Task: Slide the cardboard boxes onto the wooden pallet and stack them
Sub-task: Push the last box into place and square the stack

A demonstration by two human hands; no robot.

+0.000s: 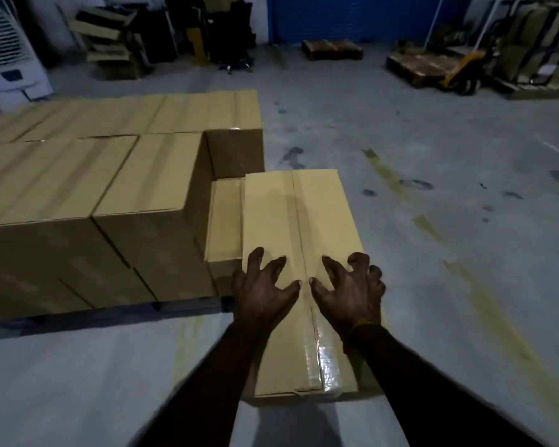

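1. The long cardboard box [299,275] lies flat with its taped seam up, its far end level with the stacked boxes [110,195] on the left and its near end jutting toward the person over the floor [433,188]. It seems to ride on a lower box [225,217] beside the stack, though its underside is hidden.

2. The wooden pallet [110,309] shows only as a dark strip under the stack — too dim to make out its edge.

3. The step in hand looks like pushing this box forward into the gap at the stack's right corner. To do it well, I would keep the push even on both sides of the seam so the box runs straight, and steer its left edge close along the stack wall.

4. The left hand [265,288] rests on the lid left of the seam, fingers spread and bent, tips pressing the cardboard; it grips nothing.

5. The right hand [349,288] mirrors it on the other side, its outer fingers curling over the box's right edge — a light hook on the box, I judge.

6. Both forearms reach forward, nearly parallel, thumbs almost meeting at the seam.
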